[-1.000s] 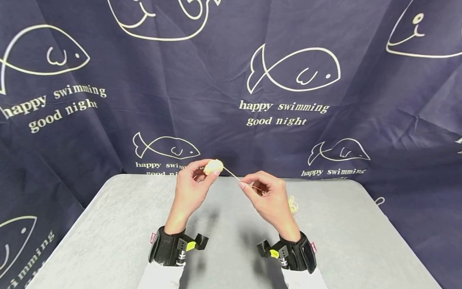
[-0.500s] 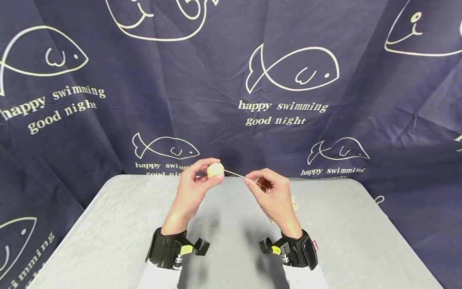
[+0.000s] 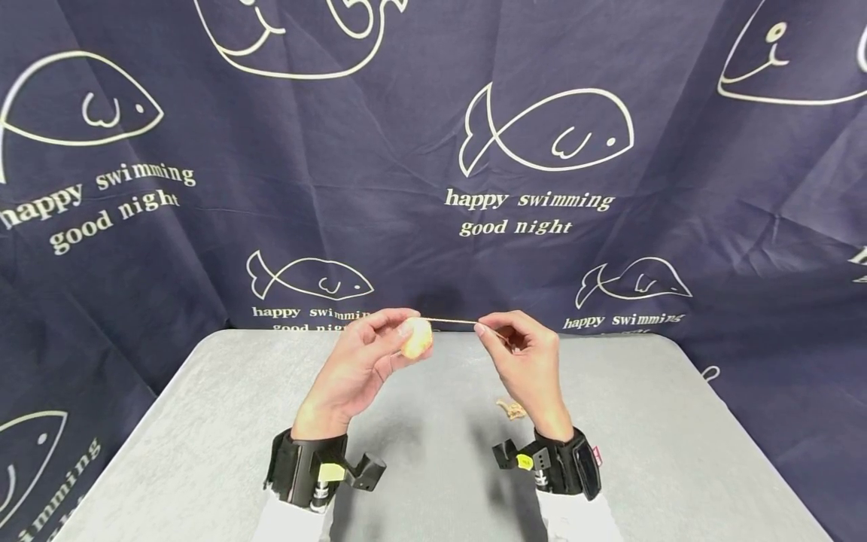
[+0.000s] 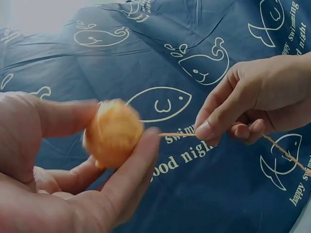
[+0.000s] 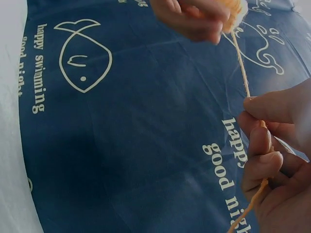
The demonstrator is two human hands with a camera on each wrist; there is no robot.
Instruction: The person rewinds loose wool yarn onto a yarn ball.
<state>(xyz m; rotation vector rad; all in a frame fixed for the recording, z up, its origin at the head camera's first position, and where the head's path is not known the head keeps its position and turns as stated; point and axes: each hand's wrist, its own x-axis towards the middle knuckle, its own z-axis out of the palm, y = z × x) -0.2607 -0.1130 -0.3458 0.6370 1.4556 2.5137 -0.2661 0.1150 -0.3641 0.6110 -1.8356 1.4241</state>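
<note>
The left hand (image 3: 359,361) cradles a small yarn ball (image 3: 416,339) between fingertips while the right hand (image 3: 524,361) pinches the strand (image 3: 450,321) taut, keeping tension for tidy winding.

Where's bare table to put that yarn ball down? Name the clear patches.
The grey table is bare to the outside of the left hand, out to its left edge, and likewise beyond the right hand toward the right edge. It is crowded mid-table: the yarn ball, the taut strand and a loose yarn heap beside the right wrist.
</note>
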